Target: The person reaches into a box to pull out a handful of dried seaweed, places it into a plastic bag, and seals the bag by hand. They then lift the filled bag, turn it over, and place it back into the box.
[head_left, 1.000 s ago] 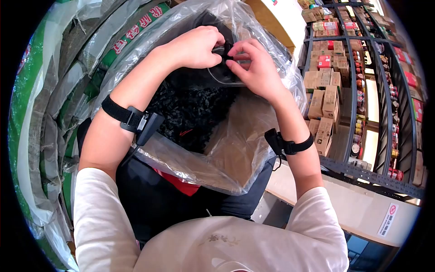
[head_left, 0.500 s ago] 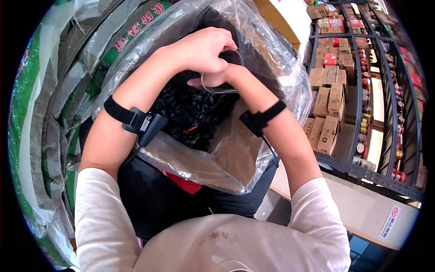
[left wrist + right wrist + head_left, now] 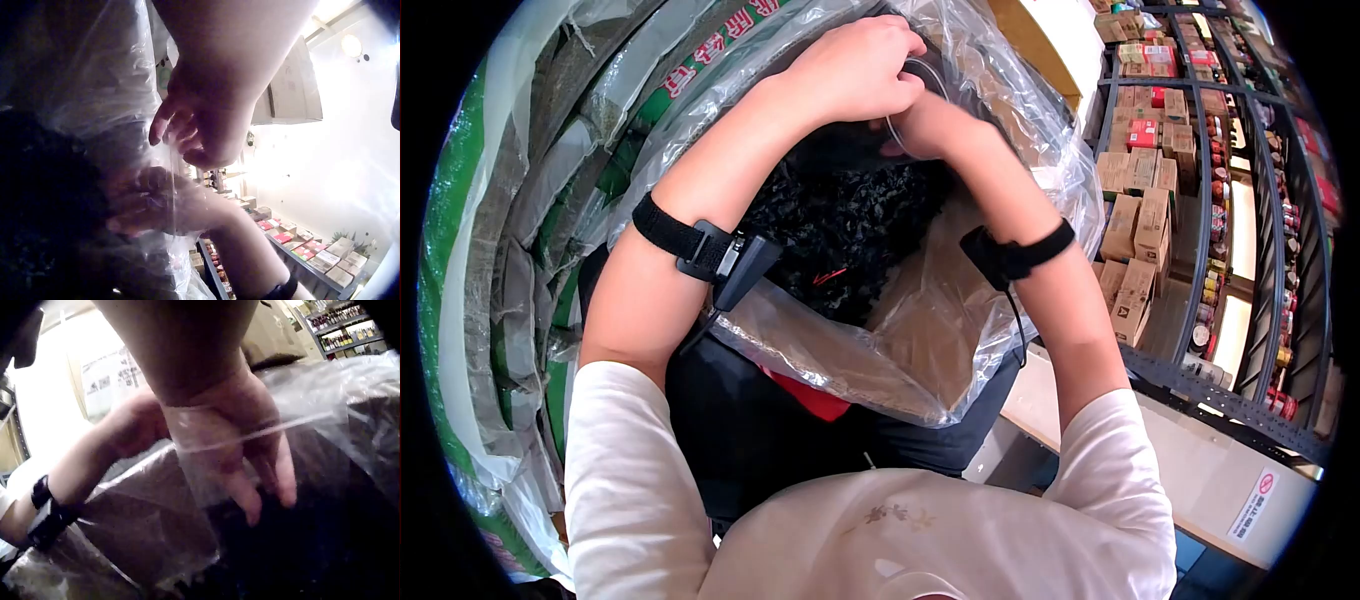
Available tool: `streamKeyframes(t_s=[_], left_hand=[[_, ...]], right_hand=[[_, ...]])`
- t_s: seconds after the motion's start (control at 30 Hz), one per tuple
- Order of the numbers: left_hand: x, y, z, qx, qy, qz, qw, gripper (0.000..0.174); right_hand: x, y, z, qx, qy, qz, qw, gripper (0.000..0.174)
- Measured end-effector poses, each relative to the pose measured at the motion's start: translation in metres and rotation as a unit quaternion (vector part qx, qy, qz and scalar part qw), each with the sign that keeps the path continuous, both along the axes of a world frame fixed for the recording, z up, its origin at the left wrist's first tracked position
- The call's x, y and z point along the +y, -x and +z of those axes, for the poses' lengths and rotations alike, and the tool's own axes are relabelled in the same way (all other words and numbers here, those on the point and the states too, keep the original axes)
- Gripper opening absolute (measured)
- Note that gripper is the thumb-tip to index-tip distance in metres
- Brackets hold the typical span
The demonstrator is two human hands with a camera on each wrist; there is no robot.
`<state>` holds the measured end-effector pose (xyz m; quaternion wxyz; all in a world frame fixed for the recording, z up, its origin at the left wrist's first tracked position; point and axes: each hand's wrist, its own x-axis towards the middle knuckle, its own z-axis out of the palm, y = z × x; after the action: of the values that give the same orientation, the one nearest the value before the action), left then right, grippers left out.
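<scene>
My left hand (image 3: 855,70) pinches the rim of a small clear plastic bag (image 3: 287,427) over the far end of a large box. Inside that bag is my right hand (image 3: 935,128), its fingers fairly straight and pointing down in the right wrist view; the rim crosses the back of this hand. Below both hands, the cardboard box (image 3: 935,340), lined with clear plastic sheeting (image 3: 1060,200), holds dark, crinkled dried flakes (image 3: 850,225). A thin red strip (image 3: 830,277) lies on the flakes.
Stacked green and white sacks (image 3: 520,270) crowd the left side. To the right stands a dark metal shelf (image 3: 1200,250) with cartons (image 3: 1135,220) and jars (image 3: 1218,200). A pale box (image 3: 1050,40) stands just beyond the lined box.
My right hand has gone from pinching beside the left hand to reaching inside the clear bag, its rim now round the hand. Both hands have then moved slightly toward the far end.
</scene>
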<state>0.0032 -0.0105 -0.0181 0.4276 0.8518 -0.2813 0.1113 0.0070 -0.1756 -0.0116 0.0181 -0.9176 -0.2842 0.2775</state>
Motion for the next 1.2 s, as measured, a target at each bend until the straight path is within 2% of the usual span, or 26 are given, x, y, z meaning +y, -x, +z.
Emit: streamKeyframes(t_s=[0.03, 0.07, 0.1, 0.17, 0.23, 0.33, 0.4, 0.43, 0.47, 0.5, 0.53, 0.57, 0.6, 0.63, 0.7, 0.77, 0.8, 0.83, 0.9, 0.93, 0.97, 1.0, 1.03, 1.1, 1.2], left_hand=[[-0.001, -0.001, 0.0, 0.032, 0.009, -0.003, 0.999, 0.038], [-0.002, -0.001, -0.002, 0.033, 0.008, -0.004, 0.999, 0.038], [-0.003, -0.001, -0.005, 0.006, 0.004, -0.006, 1.0, 0.039], [-0.002, -0.001, -0.012, -0.017, -0.001, -0.009, 1.0, 0.04], [-0.001, 0.001, -0.009, -0.018, -0.013, 0.004, 1.0, 0.039], [0.003, 0.006, 0.006, 0.015, -0.037, -0.016, 0.999, 0.039], [0.003, 0.005, 0.01, 0.023, -0.021, -0.002, 1.0, 0.04], [0.004, 0.006, 0.012, 0.031, -0.005, 0.013, 0.999, 0.04], [0.006, 0.006, 0.014, 0.015, 0.003, 0.019, 1.0, 0.032], [0.008, 0.006, 0.017, -0.002, 0.011, 0.025, 1.0, 0.027], [0.01, 0.008, 0.019, 0.025, 0.02, 0.039, 0.999, 0.028], [0.01, 0.01, 0.021, 0.052, 0.029, 0.053, 0.997, 0.029], [0.01, 0.01, 0.019, 0.056, 0.028, 0.054, 0.997, 0.029], [0.009, 0.007, 0.018, 0.063, 0.032, 0.076, 0.995, 0.029], [0.01, 0.001, 0.018, 0.069, 0.034, 0.099, 0.992, 0.029], [0.013, -0.004, 0.02, 0.13, 0.041, 0.121, 0.983, 0.03], [0.015, -0.002, 0.026, 0.156, 0.042, 0.111, 0.981, 0.031], [0.013, -0.002, 0.022, 0.158, 0.041, 0.108, 0.981, 0.031], [0.009, -0.005, 0.011, 0.064, 0.046, 0.162, 0.984, 0.031], [0.009, -0.005, 0.011, 0.064, 0.045, 0.162, 0.984, 0.031], [0.009, -0.005, 0.011, 0.065, 0.047, 0.163, 0.983, 0.032], [0.009, -0.004, 0.012, 0.068, 0.049, 0.161, 0.983, 0.032], [0.009, -0.003, 0.013, 0.066, 0.048, 0.158, 0.984, 0.032], [0.012, -0.002, 0.018, 0.073, 0.041, 0.141, 0.986, 0.033], [0.014, 0.001, 0.02, 0.095, 0.036, 0.134, 0.986, 0.034]], right_hand=[[0.002, 0.0, -0.015, -0.002, -0.014, 0.022, 1.0, 0.04], [0.001, -0.002, -0.027, 0.046, -0.028, 0.059, 0.997, 0.035], [0.008, 0.0, -0.032, 0.047, -0.029, 0.059, 0.997, 0.035], [0.019, 0.004, -0.04, -0.012, 0.073, 0.156, 0.985, 0.035], [0.018, 0.003, -0.044, -0.021, 0.073, 0.171, 0.982, 0.034], [0.015, -0.003, -0.037, 0.042, 0.097, 0.11, 0.988, 0.035], [0.01, -0.005, -0.012, 0.094, 0.041, 0.027, 0.994, 0.038], [0.002, -0.006, -0.01, 0.053, -0.012, 0.013, 0.998, 0.039], [-0.007, -0.014, -0.006, 0.04, -0.009, -0.005, 0.999, 0.035], [-0.008, -0.012, 0.02, 0.015, -0.067, -0.054, 0.996, 0.025], [-0.012, -0.01, 0.038, 0.022, -0.172, -0.088, 0.981, 0.019], [-0.015, -0.001, 0.057, -0.041, -0.263, -0.11, 0.958, 0.016], [-0.024, 0.002, 0.059, -0.024, -0.381, -0.172, 0.908, 0.017], [-0.02, 0.018, 0.078, 0.06, -0.469, -0.209, 0.856, 0.02], [-0.043, 0.023, 0.088, 0.304, -0.517, -0.181, 0.779, 0.022], [-0.049, 0.031, 0.076, 0.399, -0.389, -0.16, 0.815, 0.02], [-0.04, 0.034, 0.065, 0.443, -0.294, -0.18, 0.827, 0.025], [-0.032, 0.038, 0.038, 0.488, -0.241, -0.181, 0.819, 0.031], [-0.017, 0.048, -0.025, 0.422, -0.104, -0.125, 0.892, 0.045], [-0.016, 0.051, -0.063, 0.312, -0.079, -0.033, 0.946, 0.053], [-0.016, 0.059, -0.103, 0.193, -0.066, -0.006, 0.979, 0.058], [-0.012, 0.069, -0.136, 0.104, -0.062, -0.009, 0.993, 0.065], [-0.004, 0.081, -0.148, 0.074, -0.078, -0.038, 0.993, 0.075], [0.005, 0.09, -0.168, 0.035, -0.026, 0.086, 0.995, 0.09], [0.035, 0.105, -0.183, 0.06, -0.046, -0.054, 0.996, 0.108]])
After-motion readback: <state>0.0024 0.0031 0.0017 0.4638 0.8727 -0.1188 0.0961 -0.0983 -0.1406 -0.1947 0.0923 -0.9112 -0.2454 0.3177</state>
